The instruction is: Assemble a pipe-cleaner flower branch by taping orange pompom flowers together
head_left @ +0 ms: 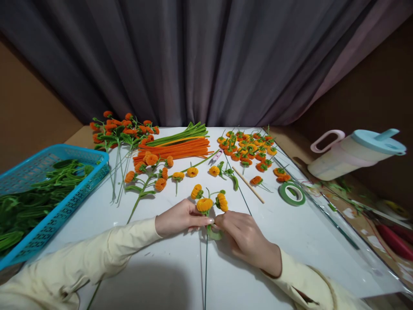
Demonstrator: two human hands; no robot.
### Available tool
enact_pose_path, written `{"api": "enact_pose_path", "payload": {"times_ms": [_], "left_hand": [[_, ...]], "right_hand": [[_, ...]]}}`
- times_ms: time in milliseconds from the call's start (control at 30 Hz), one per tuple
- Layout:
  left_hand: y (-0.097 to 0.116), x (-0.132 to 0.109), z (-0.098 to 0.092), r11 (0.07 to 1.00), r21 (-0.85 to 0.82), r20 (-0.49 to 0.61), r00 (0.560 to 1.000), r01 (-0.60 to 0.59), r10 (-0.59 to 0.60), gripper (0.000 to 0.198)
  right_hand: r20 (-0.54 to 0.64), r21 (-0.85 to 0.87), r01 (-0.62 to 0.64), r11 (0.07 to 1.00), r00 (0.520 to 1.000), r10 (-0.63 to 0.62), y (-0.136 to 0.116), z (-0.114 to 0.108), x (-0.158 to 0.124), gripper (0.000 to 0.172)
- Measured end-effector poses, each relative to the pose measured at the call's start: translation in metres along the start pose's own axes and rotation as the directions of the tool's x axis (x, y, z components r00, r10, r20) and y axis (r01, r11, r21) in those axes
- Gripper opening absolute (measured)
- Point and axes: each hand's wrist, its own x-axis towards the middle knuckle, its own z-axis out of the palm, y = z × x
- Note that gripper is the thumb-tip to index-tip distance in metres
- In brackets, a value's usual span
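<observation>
My left hand (180, 217) is closed, its thumb and fingers pinching the stem of a sprig of yellow-orange fuzzy chenille-stem flowers (204, 205). Against those fingertips, my right hand (245, 234) is closed in a pinch at the same stem. Just below the pinch hangs a pale green strip (214, 234), blurred; whether it is tape or a leaf I cannot tell. The fingers hide most of the stem. Beyond my hands lie single yellow-orange flower heads (192, 172) and a green leaf piece (232, 180).
A blue basket (103, 158) of green leaves stands left. Orange chenille stems (176, 148), green ones (190, 132), finished orange flowers (124, 129) and loose heads (248, 146) lie at the back. Right are a wooden stick (248, 185), a green tape roll (291, 193) and a tumbler (348, 155).
</observation>
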Motion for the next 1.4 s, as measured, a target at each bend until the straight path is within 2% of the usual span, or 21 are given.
{"api": "enact_pose_path", "payload": {"times_ms": [167,467,567,667,800,900,967,1033,1133,1200,1300,1400], "left_hand": [[-0.001,0.001,-0.001,1.0,0.005,0.001,1.0,-0.008,0.008,0.04],[-0.001,0.002,-0.003,0.999,0.037,0.006,1.0,-0.023,0.023,0.043],[-0.003,0.003,-0.005,0.998,0.039,0.016,0.999,-0.043,0.043,0.04],[-0.005,0.004,-0.006,0.999,0.029,0.035,0.998,-0.046,0.045,0.036],[-0.004,0.004,-0.007,0.999,0.02,0.05,0.998,-0.033,0.032,0.035],[-0.004,0.004,-0.007,0.999,0.013,0.042,0.998,-0.047,0.047,0.033],[-0.004,0.004,-0.008,0.998,0.017,0.035,0.997,-0.067,0.066,0.03],[-0.005,0.004,-0.008,0.996,0.023,0.027,0.996,-0.085,0.084,0.028],[-0.005,0.004,-0.007,0.994,0.01,0.033,0.993,-0.112,0.112,0.023],[-0.005,0.004,-0.007,0.991,0.001,0.03,0.99,-0.137,0.137,0.022],[-0.006,0.005,-0.007,0.988,0.033,0.014,0.989,-0.15,0.15,0.023],[-0.008,0.006,-0.009,0.99,0.06,0.007,0.992,-0.126,0.126,0.027]], "right_hand": [[-0.017,-0.112,0.138,0.984,0.99,-0.141,0.002,-0.002,0.001,0.022],[0.032,-0.235,0.29,0.928,0.956,-0.291,0.004,-0.007,0.0,0.025],[0.041,-0.246,0.31,0.918,0.95,-0.309,0.005,-0.008,0.0,0.024],[0.03,-0.195,0.278,0.94,0.96,-0.278,0.005,-0.007,0.0,0.025],[0.005,-0.003,0.16,0.987,0.987,-0.16,0.006,-0.005,0.0,0.024],[0.092,0.26,-0.101,0.96,0.993,0.08,0.005,-0.009,0.003,0.019],[0.246,0.435,-0.328,0.839,0.939,0.24,0.004,-0.015,0.006,0.017],[0.383,0.561,-0.503,0.657,0.862,0.333,0.002,-0.017,0.009,0.017],[0.471,0.663,-0.629,0.406,0.772,0.426,-0.002,-0.013,0.013,0.031],[0.511,0.684,-0.674,0.278,0.715,0.477,-0.005,-0.006,0.014,0.041],[0.553,0.662,-0.723,0.196,0.649,0.523,-0.007,0.001,0.017,0.04],[0.597,0.603,-0.765,0.225,0.62,0.509,-0.004,0.001,0.02,0.035]]}}
